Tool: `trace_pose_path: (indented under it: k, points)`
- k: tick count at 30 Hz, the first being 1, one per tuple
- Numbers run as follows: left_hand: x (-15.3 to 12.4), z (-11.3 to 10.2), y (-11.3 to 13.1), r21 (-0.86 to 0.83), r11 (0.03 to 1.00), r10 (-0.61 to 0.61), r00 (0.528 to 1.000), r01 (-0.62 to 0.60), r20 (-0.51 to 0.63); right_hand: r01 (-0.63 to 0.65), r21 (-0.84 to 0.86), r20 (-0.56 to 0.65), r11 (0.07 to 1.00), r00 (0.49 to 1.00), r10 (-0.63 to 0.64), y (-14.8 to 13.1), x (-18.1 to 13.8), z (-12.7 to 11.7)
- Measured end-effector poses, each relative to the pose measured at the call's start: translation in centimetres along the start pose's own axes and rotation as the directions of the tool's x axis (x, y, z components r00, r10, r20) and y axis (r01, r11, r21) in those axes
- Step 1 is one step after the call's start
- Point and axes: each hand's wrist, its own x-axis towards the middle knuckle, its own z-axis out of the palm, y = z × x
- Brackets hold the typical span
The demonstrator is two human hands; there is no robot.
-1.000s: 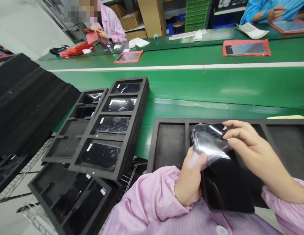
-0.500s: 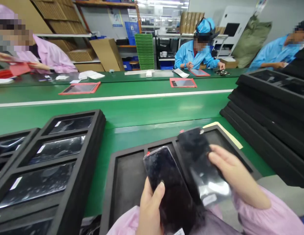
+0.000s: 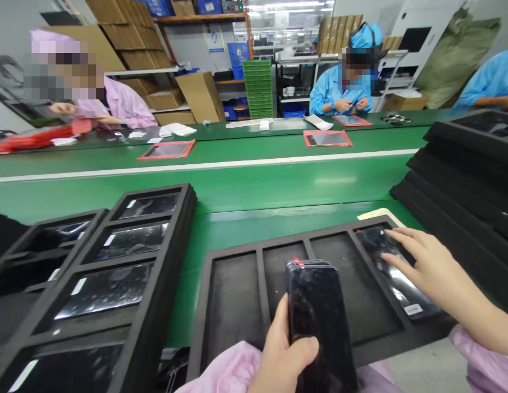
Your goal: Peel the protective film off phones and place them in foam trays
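From my remote seat I see the black panels (image 3: 319, 311) as smooth, glass-like and glossy, while the near tray (image 3: 235, 305) looks matt black, like dense foam. The panel in its end compartment (image 3: 395, 273) throws a bright glare and carries a paper-like white label (image 3: 413, 309). The green worktop (image 3: 257, 224) appears smooth with a soft sheen. I make out thin, creased pink cloth in the sleeve (image 3: 233, 368) and dull brown cardboard in the upright box (image 3: 200, 98).
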Motion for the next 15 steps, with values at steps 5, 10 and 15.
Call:
trace_pose_path:
  k: [5, 10, 15]
  points:
    - [0.2, -0.3, 0.0, 0.042, 0.998, 0.035, 0.996, -0.038, 0.080, 0.246, 0.403, 0.155, 0.881, 0.931, -0.331, -6.7, 2.8, 1.6]
    - [0.4, -0.6, -0.1, 0.019, 0.998, 0.051, 0.995, -0.053, 0.091, 0.453, 0.488, 0.047, 0.746, 0.840, -0.540, -10.8, 4.9, 3.1]
    - [0.5, -0.6, 0.3, -0.080, 0.997, 0.007, 0.999, -0.003, 0.043, 0.621, 0.518, -0.032, 0.588, 0.701, -0.712, -11.1, 1.9, 2.3]
